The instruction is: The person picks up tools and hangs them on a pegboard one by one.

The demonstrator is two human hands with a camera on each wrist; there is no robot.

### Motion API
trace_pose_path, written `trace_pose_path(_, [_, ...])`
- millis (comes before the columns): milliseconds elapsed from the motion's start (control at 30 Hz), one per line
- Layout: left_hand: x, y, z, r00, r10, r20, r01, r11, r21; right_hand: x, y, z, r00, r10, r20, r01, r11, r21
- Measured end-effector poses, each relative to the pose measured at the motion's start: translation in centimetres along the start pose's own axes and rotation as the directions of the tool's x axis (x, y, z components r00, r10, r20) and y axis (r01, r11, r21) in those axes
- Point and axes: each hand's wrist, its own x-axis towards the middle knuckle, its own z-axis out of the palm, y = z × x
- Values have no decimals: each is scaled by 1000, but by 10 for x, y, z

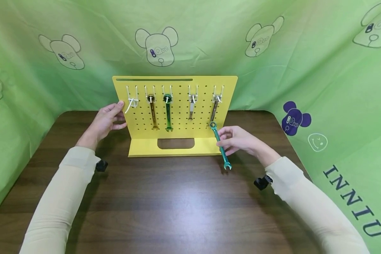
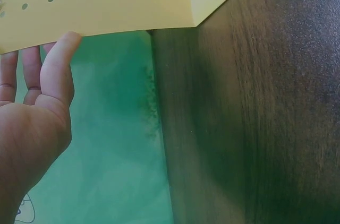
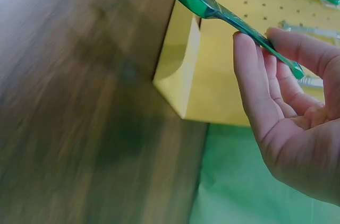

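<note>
A yellow pegboard point(image 1: 181, 132) stands on the table. My left hand point(image 1: 105, 120) holds its left edge; in the left wrist view the thumb point(image 2: 57, 70) meets the edge and the other fingertips pass behind the board. My right hand point(image 1: 236, 140) pinches a green combination wrench point(image 1: 220, 146) between thumb and fingers, in front of the board's lower right. The wrench tilts, ring end up and open end down; in the right wrist view its open jaw point(image 3: 194, 1) points away from the hand. Behind it a bronze-toned wrench point(image 1: 214, 111) hangs on the rightmost hook.
Also on the board hang a golden-brown wrench point(image 1: 153, 113), another green wrench point(image 1: 168, 114) and a short silver wrench point(image 1: 191, 108). White hooks point(image 1: 132, 102) at the far left carry no wrench. The brown wooden table point(image 1: 165, 204) meets a printed green cloth point(image 1: 203, 53) behind and beside it.
</note>
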Motion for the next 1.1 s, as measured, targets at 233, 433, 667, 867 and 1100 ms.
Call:
trace_pose_path(233, [1, 0, 1, 1000, 5, 6, -5, 1000, -6, 9, -17, 18, 999, -34, 10, 34, 999, -2])
trace_pose_path(433, [1, -1, -1, 1000, 5, 3, -5, 1000, -7, 18, -27, 32, 998, -55, 35, 57, 997, -50])
trace_pose_path(667, [1, -1, -1, 1000, 12, 8, -12, 1000, 0, 24, -37, 44, 996, -63, 69, 68, 996, -63])
trace_pose_path(867, [1, -1, 0, 1000, 6, 7, -7, 1000, 5, 29, -52, 57, 991, -79, 104, 84, 996, -41])
trace_pose_path(1100, [1, -1, 0, 1000, 0, 2, -1, 1000, 12, 37, -74, 75, 984, -125, 128, 129, 991, -24])
